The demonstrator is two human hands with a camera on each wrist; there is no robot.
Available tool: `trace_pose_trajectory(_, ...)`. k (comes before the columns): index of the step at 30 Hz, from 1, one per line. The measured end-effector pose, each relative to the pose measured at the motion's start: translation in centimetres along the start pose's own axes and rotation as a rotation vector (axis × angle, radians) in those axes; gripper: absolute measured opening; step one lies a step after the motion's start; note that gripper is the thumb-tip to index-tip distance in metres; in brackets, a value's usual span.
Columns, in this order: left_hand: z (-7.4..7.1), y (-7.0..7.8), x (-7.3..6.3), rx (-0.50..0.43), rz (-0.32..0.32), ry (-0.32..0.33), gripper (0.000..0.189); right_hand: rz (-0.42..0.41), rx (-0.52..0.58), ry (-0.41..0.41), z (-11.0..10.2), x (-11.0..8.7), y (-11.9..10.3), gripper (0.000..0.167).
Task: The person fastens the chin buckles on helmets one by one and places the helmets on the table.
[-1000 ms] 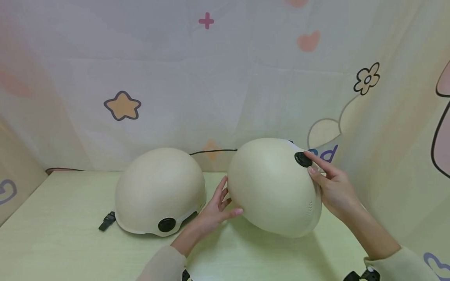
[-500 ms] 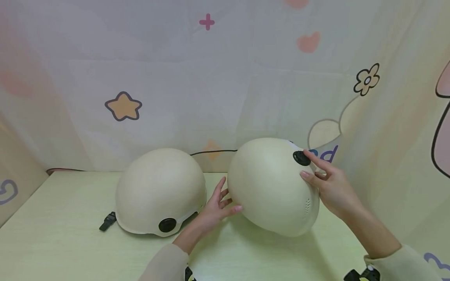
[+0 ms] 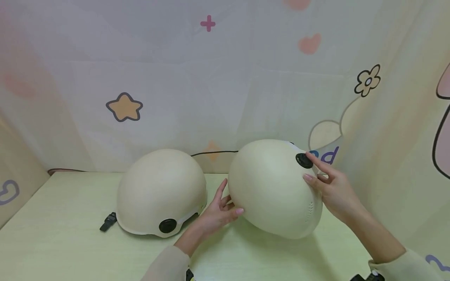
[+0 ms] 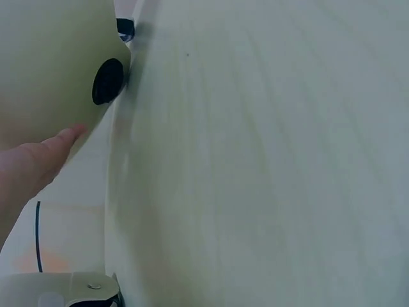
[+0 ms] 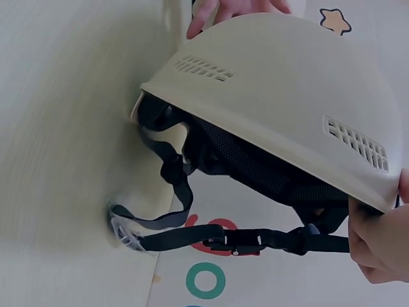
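Note:
A cream helmet [image 3: 270,187] is held tilted over the right half of the table. My right hand [image 3: 335,191] grips its rim beside a round black disc [image 3: 304,160], index fingertip at the disc and thumb on the shell. The right wrist view shows those fingers curled under the rim, with dark padding [image 5: 255,166] inside and a black chin strap [image 5: 182,238] with a buckle hanging below. My left hand [image 3: 218,212] rests against the helmet's left side, thumb in front and fingers spread, partly hidden behind the shell.
A second cream helmet [image 3: 159,191] sits dome up on the pale table [image 3: 70,249], just left of my left hand, its black buckle [image 3: 108,221] out to the side. A thin dark cable [image 3: 214,151] runs along the patterned curtain [image 3: 197,86] behind.
My right thumb has slid down the shell, away from the black disc. The held helmet has shifted only slightly; my left hand stays against its side.

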State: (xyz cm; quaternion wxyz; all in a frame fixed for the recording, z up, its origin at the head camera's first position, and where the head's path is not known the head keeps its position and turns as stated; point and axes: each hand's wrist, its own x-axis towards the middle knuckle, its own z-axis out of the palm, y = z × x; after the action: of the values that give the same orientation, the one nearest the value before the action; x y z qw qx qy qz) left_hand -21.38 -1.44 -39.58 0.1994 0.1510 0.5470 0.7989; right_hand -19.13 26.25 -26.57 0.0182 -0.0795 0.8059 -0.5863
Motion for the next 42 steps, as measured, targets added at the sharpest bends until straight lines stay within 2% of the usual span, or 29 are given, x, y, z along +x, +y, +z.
trace_pose_trajectory(6, 0.2, 0.7, -0.3, 0.107, 0.053, 0.026, 0.101, 0.007, -0.07, -0.014, -0.8, -0.1, 0.7, 0.068)
trace_pose_trajectory(12, 0.4, 1.1, -0.6, 0.205, 0.086, 0.105, 0.1, 0.0, -0.267, -0.038, -1.4, -0.3, 1.1, 0.078)
trace_pose_trajectory(16, 0.5, 1.1, -0.6, 0.221, 0.111, 0.155, 0.099, -0.023, -0.322, -0.061, -1.7, -0.4, 1.2, 0.077)
trace_pose_trajectory(22, 0.6, 1.0, -0.5, 0.234, 0.109, 0.163, 0.097, -0.049, -0.372, -0.096, -2.3, -0.3, 1.1, 0.076)
trace_pose_trajectory(27, 1.0, 0.9, -0.3, 0.285, 0.117, 0.164, 0.094, -0.051, -0.361, -0.112, -2.8, -0.3, 1.3, 0.078)
trace_pose_trajectory(35, 1.2, 0.4, -0.2, 0.317, 0.087, 0.15, 0.094, -0.018, -0.286, -0.147, -3.1, -0.3, 2.6, 0.082)
trace_pose_trajectory(42, 1.4, 0.0, 0.1, 0.373, 0.098, 0.153, 0.093, -0.011, -0.151, -0.161, -3.5, -0.3, 4.1, 0.082)
